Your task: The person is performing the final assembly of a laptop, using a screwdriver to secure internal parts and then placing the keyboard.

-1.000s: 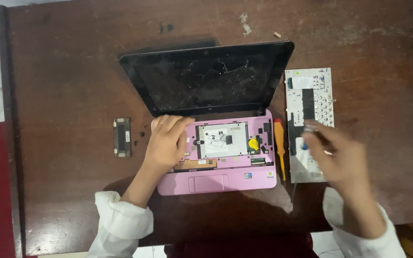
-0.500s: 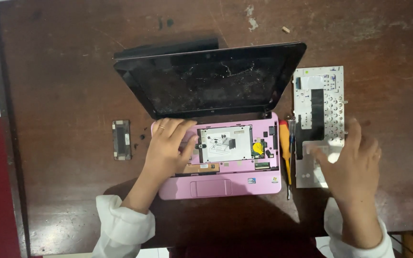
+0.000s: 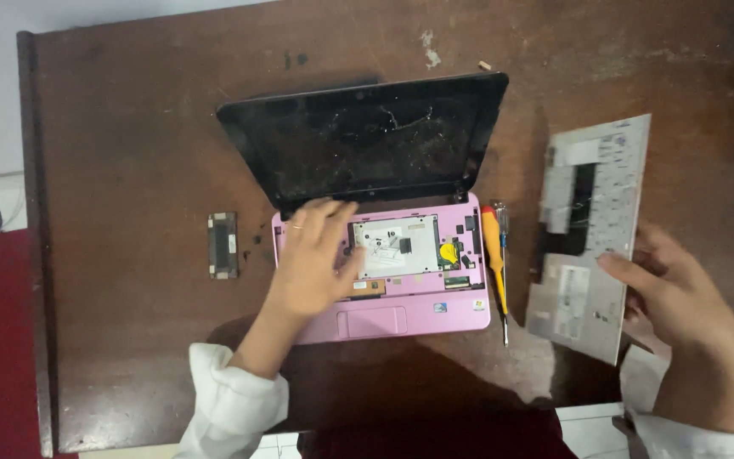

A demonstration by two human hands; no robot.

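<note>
A pink netbook (image 3: 384, 280) lies open near the middle of a dark wooden table (image 3: 129, 127), its keyboard removed so that the metal plate and a yellow coin cell are exposed, and its cracked black screen (image 3: 363, 140) is tilted back on the far side. The left hand (image 3: 312, 259) is laid flat on the netbook's left half, fingers spread wide and gripping nothing, the fingertips close to the hinge. To the right of the netbook, just beside its edge, a yellow-handled screwdriver (image 3: 494, 255) is lain lengthwise, with a thinner tool alongside it. Further right of the netbook, the detached keyboard panel (image 3: 592, 229) is held underside up and tilted, its lower right edge pinched in the right hand (image 3: 681, 306), thumb on top. To the left of the netbook, well apart, a small rectangular cover plate (image 3: 223, 245) is set on the wood, with a few dark specks, too small to identify, between it and the netbook. Broad bare wood is left open to the left of the netbook as far as the table's left edge, and beyond the screen towards the far edge. Nearer than the netbook, only a short strip of table remains before the front edge, where white sleeves are seen.
</note>
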